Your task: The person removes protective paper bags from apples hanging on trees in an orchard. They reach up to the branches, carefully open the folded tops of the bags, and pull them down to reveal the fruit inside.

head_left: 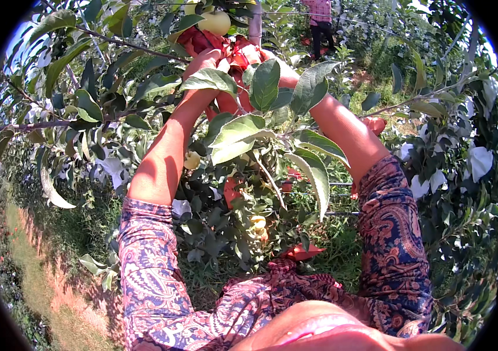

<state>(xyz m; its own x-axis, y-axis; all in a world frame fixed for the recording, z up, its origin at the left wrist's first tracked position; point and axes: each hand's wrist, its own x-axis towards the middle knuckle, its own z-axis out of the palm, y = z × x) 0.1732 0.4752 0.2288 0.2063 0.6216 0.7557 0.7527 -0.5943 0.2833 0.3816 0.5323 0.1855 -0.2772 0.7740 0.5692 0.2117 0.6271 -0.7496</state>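
Both my arms reach up and forward into an apple tree. My left hand (205, 60) is closed on crumpled red paper (243, 54), just below a pale yellow-green apple (214, 23). On the other side of the same paper is my right hand (279, 69), its fingers closed against it and partly hidden by paper and leaves. Part of a second pale apple (191, 7) shows above. Large green leaves (265, 85) hang in front of my wrists and cover some of the red paper between them.
Branches (32, 126) cross on the left, and a thin post (255, 23) stands behind my hands. Lower down are more pale apples (191, 159) and red paper pieces (303, 251). White bags (480, 162) hang at right. A person (320, 23) stands farther back.
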